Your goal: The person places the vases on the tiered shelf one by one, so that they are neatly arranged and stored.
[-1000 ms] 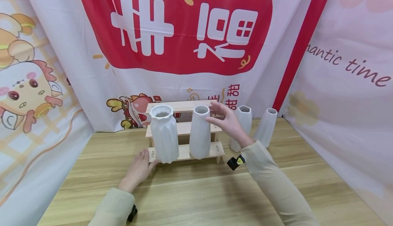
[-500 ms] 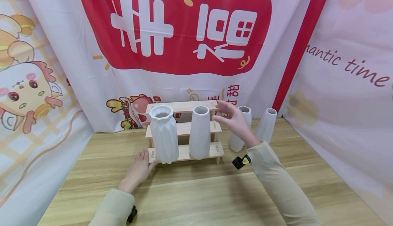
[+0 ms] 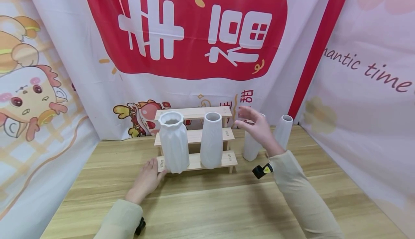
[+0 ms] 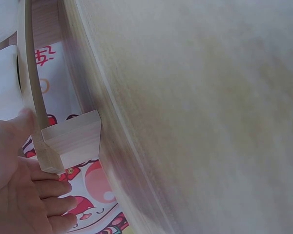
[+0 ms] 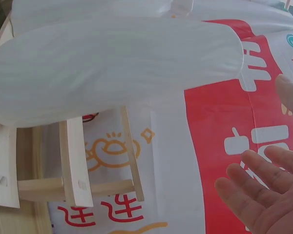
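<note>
A: What can be read above the wooden rack (image 3: 194,113)?
B: Two big white characters (image 3: 159,30), 幸福, lying on their side on the red panel (image 3: 194,33) of the back cloth (image 3: 181,87).
A: And just behind the rack's right end?
B: Smaller red characters (image 3: 247,96) on that cloth; I make out 甜. The right wrist view adds what looks like 连, twice.
A: Right of the rack?
B: Brown lettering (image 3: 373,69) on the side cloth (image 3: 356,113): "antic time", the first word's start hidden.
A: On the rack itself?
B: Marks (image 3: 230,157) on plank ends, too small to read.
</note>
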The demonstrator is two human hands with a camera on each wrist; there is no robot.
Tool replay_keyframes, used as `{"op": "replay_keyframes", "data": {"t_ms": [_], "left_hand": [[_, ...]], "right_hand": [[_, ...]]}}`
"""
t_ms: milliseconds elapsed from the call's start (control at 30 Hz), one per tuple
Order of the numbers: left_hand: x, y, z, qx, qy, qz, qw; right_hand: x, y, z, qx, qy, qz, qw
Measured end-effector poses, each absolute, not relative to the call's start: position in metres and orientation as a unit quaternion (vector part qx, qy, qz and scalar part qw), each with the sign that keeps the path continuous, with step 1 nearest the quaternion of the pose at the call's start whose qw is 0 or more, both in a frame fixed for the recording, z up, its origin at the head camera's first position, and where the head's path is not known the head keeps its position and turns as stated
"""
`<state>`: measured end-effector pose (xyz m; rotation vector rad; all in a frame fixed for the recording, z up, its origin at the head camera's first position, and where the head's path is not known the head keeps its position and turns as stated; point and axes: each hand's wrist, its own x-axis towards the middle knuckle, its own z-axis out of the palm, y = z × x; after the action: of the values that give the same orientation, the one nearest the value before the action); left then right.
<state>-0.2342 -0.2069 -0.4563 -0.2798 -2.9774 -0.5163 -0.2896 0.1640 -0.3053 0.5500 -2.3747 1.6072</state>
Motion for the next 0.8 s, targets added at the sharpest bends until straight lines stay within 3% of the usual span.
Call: {"op": "replay_keyframes", "data": {"t_ms": [800], "left_hand": [[-0.235, -0.206, -0.456, -0.089, -0.98, -0.173, 0.049]], "right_hand": [[-0.296, 0.209, -0.31, 0.106, -0.822, 0.539, 0.148]]}}
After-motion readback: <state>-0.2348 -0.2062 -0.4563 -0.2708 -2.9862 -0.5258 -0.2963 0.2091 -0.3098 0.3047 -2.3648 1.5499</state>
